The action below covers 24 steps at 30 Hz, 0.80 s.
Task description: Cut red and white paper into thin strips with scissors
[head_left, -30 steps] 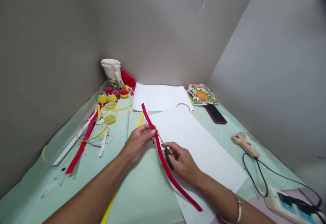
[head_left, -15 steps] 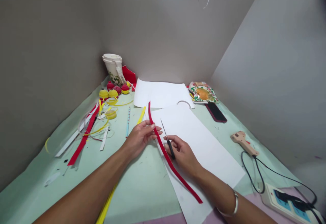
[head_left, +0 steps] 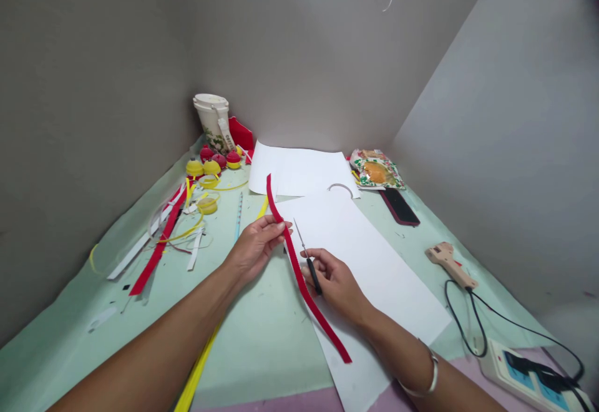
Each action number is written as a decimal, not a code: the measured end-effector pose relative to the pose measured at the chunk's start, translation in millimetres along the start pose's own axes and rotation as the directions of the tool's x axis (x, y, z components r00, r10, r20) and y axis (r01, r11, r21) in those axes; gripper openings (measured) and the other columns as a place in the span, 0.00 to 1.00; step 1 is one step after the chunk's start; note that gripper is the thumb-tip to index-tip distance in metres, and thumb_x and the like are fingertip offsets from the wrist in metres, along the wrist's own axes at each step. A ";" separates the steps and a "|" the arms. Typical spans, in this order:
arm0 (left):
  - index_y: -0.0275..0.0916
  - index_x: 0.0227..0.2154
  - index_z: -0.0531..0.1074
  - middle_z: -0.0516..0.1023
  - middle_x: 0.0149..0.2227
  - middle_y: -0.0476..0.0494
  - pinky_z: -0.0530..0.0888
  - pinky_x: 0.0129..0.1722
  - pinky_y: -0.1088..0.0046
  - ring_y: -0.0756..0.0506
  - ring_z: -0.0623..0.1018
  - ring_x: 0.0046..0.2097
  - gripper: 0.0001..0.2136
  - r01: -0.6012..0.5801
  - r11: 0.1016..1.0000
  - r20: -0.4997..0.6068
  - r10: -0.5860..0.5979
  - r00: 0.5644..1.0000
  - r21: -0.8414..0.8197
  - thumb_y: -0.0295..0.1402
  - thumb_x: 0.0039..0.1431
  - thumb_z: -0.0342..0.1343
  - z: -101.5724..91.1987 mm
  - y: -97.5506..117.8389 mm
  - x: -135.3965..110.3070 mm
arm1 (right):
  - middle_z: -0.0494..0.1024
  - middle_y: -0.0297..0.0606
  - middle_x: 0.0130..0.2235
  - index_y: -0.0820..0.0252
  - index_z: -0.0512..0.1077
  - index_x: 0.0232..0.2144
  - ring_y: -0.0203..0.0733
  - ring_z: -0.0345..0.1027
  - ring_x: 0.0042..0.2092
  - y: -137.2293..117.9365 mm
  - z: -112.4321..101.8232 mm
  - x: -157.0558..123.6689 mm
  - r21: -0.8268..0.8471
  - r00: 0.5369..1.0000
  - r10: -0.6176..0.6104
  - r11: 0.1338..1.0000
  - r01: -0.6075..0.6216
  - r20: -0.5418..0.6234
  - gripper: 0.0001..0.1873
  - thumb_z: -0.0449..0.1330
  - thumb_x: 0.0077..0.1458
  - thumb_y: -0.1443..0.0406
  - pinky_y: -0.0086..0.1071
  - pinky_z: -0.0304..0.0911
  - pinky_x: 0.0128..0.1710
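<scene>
My left hand (head_left: 255,246) pinches a long red paper strip (head_left: 322,324) near its upper part. The strip rises past my fingers toward the back and trails down over a long white sheet (head_left: 374,268) toward me. My right hand (head_left: 337,281) grips small black-handled scissors (head_left: 309,265), with the thin blades pointing up and away beside the strip. The blades look closed and lie just right of the strip, close to my left fingertips.
Red, white and yellow strips (head_left: 159,243), red and yellow balls (head_left: 210,165) and a white cup (head_left: 213,118) lie at the left back. A second white sheet (head_left: 304,171), snack packet (head_left: 377,171), dark phone (head_left: 400,206), glue gun (head_left: 449,262) and power strip (head_left: 533,374) sit behind and right.
The strip's lower end has slid up and left on the sheet. The scissors, earlier across the strip, now lie beside it with the blades pointing away. Both hands shifted slightly.
</scene>
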<state>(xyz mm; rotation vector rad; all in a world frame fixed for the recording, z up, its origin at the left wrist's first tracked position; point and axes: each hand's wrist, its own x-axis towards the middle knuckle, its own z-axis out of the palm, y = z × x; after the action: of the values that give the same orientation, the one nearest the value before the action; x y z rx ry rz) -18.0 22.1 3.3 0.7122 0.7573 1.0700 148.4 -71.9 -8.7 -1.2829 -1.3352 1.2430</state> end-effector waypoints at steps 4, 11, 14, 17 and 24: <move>0.31 0.34 0.75 0.78 0.33 0.45 0.74 0.28 0.86 0.55 0.77 0.30 0.07 -0.033 0.998 -0.042 0.031 0.999 -0.051 0.18 0.52 0.59 -1.0 -0.3 1.1 | 0.59 0.25 0.24 0.60 0.70 0.45 0.32 0.55 0.25 4.0 0.5 -0.8 -0.105 0.999 -0.033 0.994 0.035 0.023 0.16 0.60 0.55 0.59 0.28 0.54 0.26; 0.31 0.36 0.75 0.78 0.31 0.46 0.73 0.24 0.85 0.55 0.76 0.28 0.08 0.018 0.986 -0.032 -0.024 0.999 -0.168 0.18 0.52 0.59 -0.7 2.4 0.8 | 0.58 0.26 0.24 0.60 0.70 0.45 0.32 0.55 0.25 -0.8 -0.7 0.0 -0.009 1.000 0.011 1.000 -0.011 -0.004 0.19 0.60 0.55 0.56 0.28 0.54 0.27; 0.31 0.35 0.75 0.77 0.29 0.47 0.73 0.24 0.86 0.55 0.76 0.28 0.07 0.043 0.973 -0.001 -0.044 0.999 -0.228 0.19 0.53 0.60 -1.3 2.6 1.8 | 0.59 0.26 0.24 0.61 0.68 0.46 0.32 0.55 0.26 -5.4 -1.0 0.3 0.070 0.998 0.055 0.996 -0.053 -0.026 0.21 0.59 0.55 0.54 0.28 0.54 0.27; 0.32 0.34 0.75 0.76 0.27 0.48 0.72 0.24 0.86 0.56 0.75 0.27 0.06 0.042 0.972 0.012 -0.040 0.999 -0.229 0.20 0.52 0.60 -2.1 1.0 2.5 | 0.58 0.26 0.24 0.60 0.70 0.45 0.32 0.54 0.26 -6.2 -0.1 -1.2 -0.038 0.999 0.036 0.999 -0.037 -0.009 0.18 0.59 0.55 0.57 0.28 0.53 0.27; 0.32 0.33 0.75 0.77 0.31 0.46 0.74 0.29 0.84 0.55 0.76 0.30 0.08 -0.009 0.991 -0.032 0.004 0.999 -0.137 0.18 0.50 0.60 2.0 -0.2 -0.4 | 0.61 0.27 0.25 0.57 0.71 0.46 0.33 0.54 0.26 1.2 1.1 -4.1 -0.200 1.000 -0.021 0.979 0.025 0.022 0.15 0.55 0.56 0.65 0.28 0.53 0.27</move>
<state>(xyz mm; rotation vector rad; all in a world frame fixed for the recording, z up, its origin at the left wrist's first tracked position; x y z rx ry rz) -16.3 21.4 4.4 0.5818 0.7017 1.1304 147.7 -76.2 -9.8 -1.3930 -1.5164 1.1299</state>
